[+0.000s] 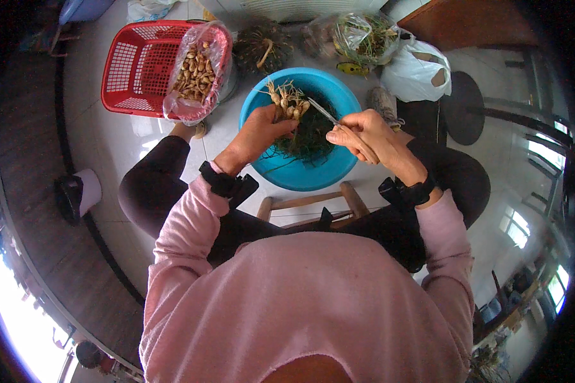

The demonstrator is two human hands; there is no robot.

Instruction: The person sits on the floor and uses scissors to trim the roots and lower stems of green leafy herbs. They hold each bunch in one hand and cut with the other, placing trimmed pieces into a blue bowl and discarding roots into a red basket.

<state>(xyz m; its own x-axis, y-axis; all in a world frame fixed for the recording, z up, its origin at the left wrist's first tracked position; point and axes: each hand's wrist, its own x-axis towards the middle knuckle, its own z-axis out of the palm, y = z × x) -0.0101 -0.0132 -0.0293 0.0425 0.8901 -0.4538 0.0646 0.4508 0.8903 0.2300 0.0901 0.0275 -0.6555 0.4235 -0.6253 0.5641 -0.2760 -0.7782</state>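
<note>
My left hand (263, 134) grips a bunch of small pale bulbs (287, 103) with stringy roots, held above a blue plastic basin (252, 100). My right hand (364, 136) holds a cutting tool (325, 113) with a narrow metal blade and a tan handle. Its tip points at the bulbs from the right; whether they touch I cannot tell. Dark green, thin leafy stalks (311, 143) lie in the basin under both hands. My left fingers partly hide the lower part of the bunch.
A red plastic basket (136, 72) at upper left carries a clear plastic bag with several loose bulbs (194, 74). Behind the basin sit a dark bundle (263, 48), a clear bag of greens (366, 40) and a white plastic bag (417, 72). A wooden stool (306, 201) stands near my knees.
</note>
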